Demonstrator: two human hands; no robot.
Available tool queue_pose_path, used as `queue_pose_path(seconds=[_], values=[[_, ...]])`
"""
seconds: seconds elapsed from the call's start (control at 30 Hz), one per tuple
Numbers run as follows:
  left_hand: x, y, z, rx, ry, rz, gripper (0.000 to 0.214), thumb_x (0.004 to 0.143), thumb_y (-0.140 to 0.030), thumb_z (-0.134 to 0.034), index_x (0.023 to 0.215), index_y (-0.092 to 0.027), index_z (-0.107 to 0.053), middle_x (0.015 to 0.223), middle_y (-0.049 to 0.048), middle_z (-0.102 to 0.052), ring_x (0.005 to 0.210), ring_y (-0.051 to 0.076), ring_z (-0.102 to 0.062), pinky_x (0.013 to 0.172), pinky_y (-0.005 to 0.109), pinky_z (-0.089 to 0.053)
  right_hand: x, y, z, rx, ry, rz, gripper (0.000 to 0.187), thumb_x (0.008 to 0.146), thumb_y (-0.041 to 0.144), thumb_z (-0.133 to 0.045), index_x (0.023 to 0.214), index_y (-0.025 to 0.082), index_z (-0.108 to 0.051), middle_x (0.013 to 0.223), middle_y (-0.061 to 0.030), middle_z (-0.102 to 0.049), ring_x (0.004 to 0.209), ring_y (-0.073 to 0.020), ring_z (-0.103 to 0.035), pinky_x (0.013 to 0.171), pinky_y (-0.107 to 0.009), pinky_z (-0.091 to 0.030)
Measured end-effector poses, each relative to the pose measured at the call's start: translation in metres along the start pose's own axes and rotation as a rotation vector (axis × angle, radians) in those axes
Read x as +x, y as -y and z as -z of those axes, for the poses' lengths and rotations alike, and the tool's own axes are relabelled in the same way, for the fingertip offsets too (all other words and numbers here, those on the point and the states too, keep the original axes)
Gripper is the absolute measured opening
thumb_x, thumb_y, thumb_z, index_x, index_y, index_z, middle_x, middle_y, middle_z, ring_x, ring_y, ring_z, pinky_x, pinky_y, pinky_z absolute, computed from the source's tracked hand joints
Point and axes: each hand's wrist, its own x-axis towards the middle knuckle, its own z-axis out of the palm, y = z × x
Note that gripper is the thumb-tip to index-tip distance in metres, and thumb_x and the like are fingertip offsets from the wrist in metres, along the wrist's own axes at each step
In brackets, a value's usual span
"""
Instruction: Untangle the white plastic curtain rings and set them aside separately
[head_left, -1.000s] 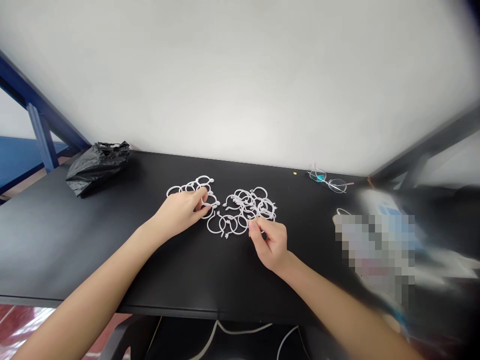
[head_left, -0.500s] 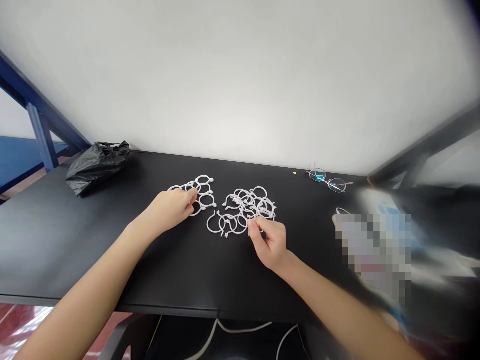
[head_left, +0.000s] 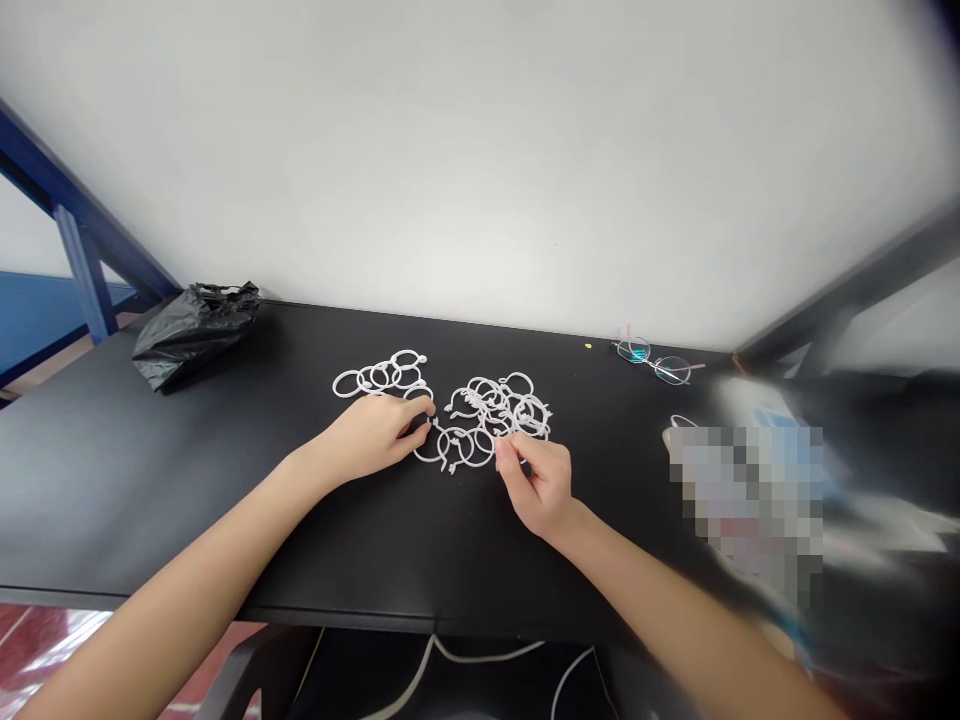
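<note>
White rings with small clasp ends lie in two groups on the black table [head_left: 360, 540]. My left hand [head_left: 367, 437] is at the left edge of the larger pile, thumb and forefinger apart around the end of an open ring [head_left: 431, 457]. Just behind that hand lies the other group of rings [head_left: 381, 374], which look closed and overlap one another. At the near right side of the tangled pile of rings [head_left: 491, 400] is my right hand [head_left: 538, 482], its fingers curled and thumb pressed in against a ring. What its fingers hold is hidden.
A crumpled black plastic bag [head_left: 196, 330] rests at the far left. Eyeglasses [head_left: 652, 362] lie at the back right, near the wall [head_left: 480, 180]. A blurred, pixelated package [head_left: 795, 430] is on the right. White cables [head_left: 487, 660] hang below the table's front edge.
My left hand has moved right and slightly nearer, from the left group of rings to the open ring, and its fingers have parted. My right hand has stayed in place.
</note>
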Motion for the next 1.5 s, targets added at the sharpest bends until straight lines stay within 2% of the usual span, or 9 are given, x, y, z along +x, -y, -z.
queue_pose_path(seconds=[0.17, 0.4, 0.6, 0.8, 0.9, 1.07, 1.2, 1.33, 1.5], values=[[0.002, 0.007, -0.005, 0.089, 0.023, 0.073, 0.036, 0.101, -0.038, -0.036, 0.115, -0.019, -0.063, 0.079, 0.0049, -0.072, 0.070, 0.022, -0.068, 0.060, 0.028, -0.041, 0.001, 0.000, 0.000, -0.014, 0.001, 0.007, 0.038, 0.096, 0.017, -0.047, 0.060, 0.021, -0.034, 0.051, 0.0064, -0.033, 0.043, -0.0064, -0.031, 0.044, -0.023, -0.027], [-0.001, 0.009, -0.004, 0.150, 0.049, 0.108, 0.046, 0.100, -0.040, -0.039, 0.134, -0.014, -0.054, 0.078, 0.0063, -0.071, 0.069, 0.024, -0.068, 0.059, 0.029, -0.042, 0.000, 0.001, 0.001, -0.013, 0.007, -0.003, 0.038, 0.096, 0.017, -0.047, 0.060, 0.021, -0.034, 0.050, 0.0061, -0.033, 0.043, -0.0067, -0.032, 0.044, -0.024, -0.027], [0.000, 0.008, -0.001, 0.127, 0.016, 0.037, 0.027, 0.099, -0.033, -0.043, 0.104, -0.019, -0.065, 0.079, 0.0033, -0.069, 0.072, 0.022, -0.067, 0.058, 0.027, -0.041, -0.001, 0.000, 0.001, 0.002, 0.011, -0.009, 0.038, 0.095, 0.015, -0.048, 0.061, 0.021, -0.032, 0.052, 0.0065, -0.030, 0.044, -0.0067, -0.029, 0.044, -0.024, -0.026], [-0.001, 0.005, -0.003, -0.012, -0.263, -0.021, 0.028, 0.102, -0.033, -0.040, 0.108, -0.017, -0.062, 0.102, 0.0058, -0.067, 0.067, 0.014, -0.063, 0.059, 0.025, -0.045, 0.000, 0.001, 0.000, 0.004, 0.015, -0.012, 0.037, 0.095, 0.015, -0.048, 0.062, 0.021, -0.033, 0.053, 0.0062, -0.031, 0.045, -0.0073, -0.030, 0.045, -0.024, -0.027], [-0.001, 0.000, -0.005, -0.181, -0.398, -0.048, 0.026, 0.102, -0.030, -0.041, 0.111, -0.016, -0.060, 0.097, 0.0059, -0.067, 0.071, 0.014, -0.063, 0.063, 0.024, -0.049, 0.002, 0.003, 0.000, 0.013, 0.013, -0.014, 0.035, 0.095, 0.015, -0.047, 0.063, 0.021, -0.037, 0.053, 0.0061, -0.034, 0.045, -0.0076, -0.032, 0.045, -0.024, -0.029], [-0.005, -0.023, -0.008, -0.490, -0.439, -0.225, 0.019, 0.098, -0.022, -0.052, 0.110, -0.016, -0.066, 0.090, 0.0052, -0.068, 0.074, 0.012, -0.063, 0.062, 0.020, -0.051, 0.007, 0.005, -0.001, -0.011, 0.082, 0.069, 0.009, 0.092, 0.012, -0.055, 0.092, 0.020, -0.061, 0.080, -0.0039, -0.064, 0.068, -0.0140, -0.059, 0.055, -0.025, -0.048], [-0.007, -0.038, -0.013, -0.633, -0.473, -0.275, 0.016, 0.093, -0.016, -0.059, 0.105, -0.017, -0.071, 0.092, 0.0052, -0.074, 0.075, 0.012, -0.067, 0.063, 0.019, -0.053, 0.007, 0.006, -0.002, 0.054, 0.076, 0.082, 0.017, 0.090, 0.010, -0.058, 0.101, 0.022, -0.064, 0.090, -0.0063, -0.070, 0.078, -0.0164, -0.065, 0.060, -0.027, -0.055], [-0.007, -0.041, -0.014, -0.866, -0.327, -0.158, 0.010, 0.089, -0.020, -0.066, 0.097, -0.017, -0.070, 0.088, 0.0039, -0.078, 0.074, 0.014, -0.073, 0.066, 0.020, -0.058, 0.007, 0.009, -0.002, 0.207, 0.063, -0.051, 0.016, 0.088, 0.013, -0.062, 0.101, 0.022, -0.064, 0.086, -0.0032, -0.070, 0.069, -0.0132, -0.066, 0.053, -0.023, -0.053], [-0.008, -0.039, -0.015, -1.214, -0.130, -0.051, 0.021, 0.083, -0.022, -0.072, 0.088, -0.017, -0.051, 0.079, 0.0040, -0.077, 0.071, 0.017, -0.075, 0.063, 0.023, -0.058, 0.010, 0.012, 0.001, 0.394, 0.217, -0.309, 0.009, 0.085, 0.024, -0.069, 0.094, 0.022, -0.069, 0.071, 0.0013, -0.064, 0.058, -0.0103, -0.061, 0.049, -0.021, -0.050]])
